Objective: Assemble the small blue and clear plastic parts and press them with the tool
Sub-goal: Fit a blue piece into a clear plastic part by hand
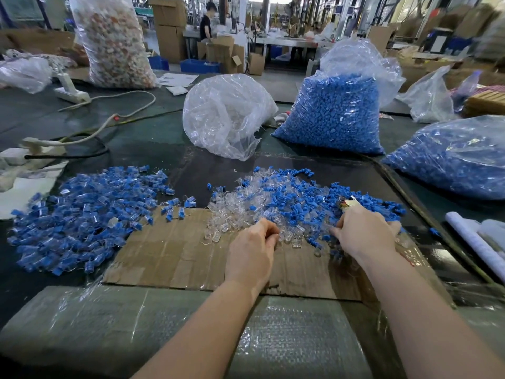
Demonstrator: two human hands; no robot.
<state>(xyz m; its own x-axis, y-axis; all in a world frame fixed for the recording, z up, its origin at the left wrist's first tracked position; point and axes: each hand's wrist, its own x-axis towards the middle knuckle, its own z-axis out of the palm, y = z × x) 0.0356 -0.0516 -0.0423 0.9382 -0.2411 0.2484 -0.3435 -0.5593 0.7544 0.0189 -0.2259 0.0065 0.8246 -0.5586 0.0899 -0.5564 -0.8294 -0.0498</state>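
On the cardboard sheet at the table's near edge, both hands dig into the mixed heap of loose blue and clear parts — the picking step, I judge. The left hand curls its fingers at some clear pieces; whether it pinches one I cannot tell. The right hand grips a small brass-coloured tool. Assembled pieces lie heaped to the left. Next comes mating one blue part with one clear — then pressing.
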